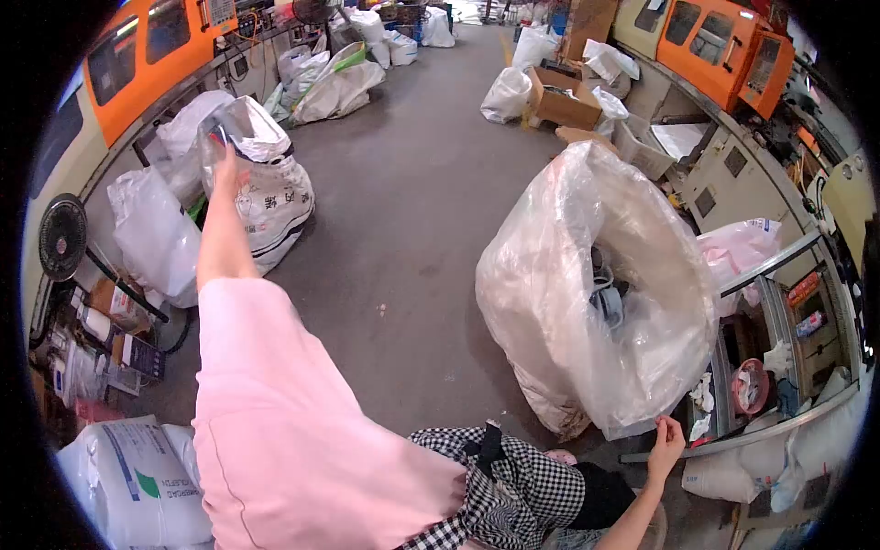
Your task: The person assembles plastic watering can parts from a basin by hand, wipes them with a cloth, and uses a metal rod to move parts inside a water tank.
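My left hand (pixel 223 163) reaches out at the upper left, at the mouth of a white woven sack (pixel 273 197) with dark print. Its fingers look closed around something small with blue and red on it, too small to name. On the right stands a large clear plastic bag (pixel 541 247), its mouth wide open, with grey plastic parts (pixel 607 298) inside. At that bag's lower edge, the fingertips of my right hand (pixel 667 449) pinch the plastic film.
Orange machines (pixel 724 50) line both sides of the aisle. Filled bags (pixel 151 225) and a black fan (pixel 64 236) stand at left. An open cardboard box (pixel 564 108) sits at the back right. A metal frame rack (pixel 779 403) is beside the clear bag.
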A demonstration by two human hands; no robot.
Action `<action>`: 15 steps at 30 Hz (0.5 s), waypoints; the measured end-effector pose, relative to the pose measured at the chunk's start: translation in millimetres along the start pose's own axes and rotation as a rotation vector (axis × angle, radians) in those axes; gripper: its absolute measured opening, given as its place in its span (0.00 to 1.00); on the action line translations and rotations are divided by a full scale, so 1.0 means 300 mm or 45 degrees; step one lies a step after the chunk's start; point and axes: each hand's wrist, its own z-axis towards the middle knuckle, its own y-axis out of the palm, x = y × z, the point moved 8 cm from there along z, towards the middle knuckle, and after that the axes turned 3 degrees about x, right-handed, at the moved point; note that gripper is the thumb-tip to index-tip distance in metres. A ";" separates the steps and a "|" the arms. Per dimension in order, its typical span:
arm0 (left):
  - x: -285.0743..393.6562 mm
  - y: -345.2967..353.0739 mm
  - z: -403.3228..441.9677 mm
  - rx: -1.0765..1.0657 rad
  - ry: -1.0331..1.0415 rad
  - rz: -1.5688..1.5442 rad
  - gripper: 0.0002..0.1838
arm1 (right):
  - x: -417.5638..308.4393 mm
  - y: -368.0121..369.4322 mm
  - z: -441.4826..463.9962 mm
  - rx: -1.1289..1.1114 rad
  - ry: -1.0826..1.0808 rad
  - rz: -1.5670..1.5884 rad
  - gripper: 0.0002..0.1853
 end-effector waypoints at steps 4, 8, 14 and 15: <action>-0.428 0.038 0.089 -0.244 -0.175 0.292 0.33 | 0.114 -0.041 -0.059 0.018 0.121 0.046 0.08; -0.575 0.169 -0.214 -0.281 -0.293 0.192 0.27 | 0.150 -0.124 -0.097 0.016 0.202 0.019 0.09; -0.588 0.556 -0.464 -0.827 0.002 0.614 0.19 | 0.205 -0.271 -0.162 0.210 0.263 0.082 0.10; -0.501 0.697 -0.655 -1.063 0.070 0.540 0.19 | 0.184 -0.293 -0.195 0.266 0.285 0.013 0.10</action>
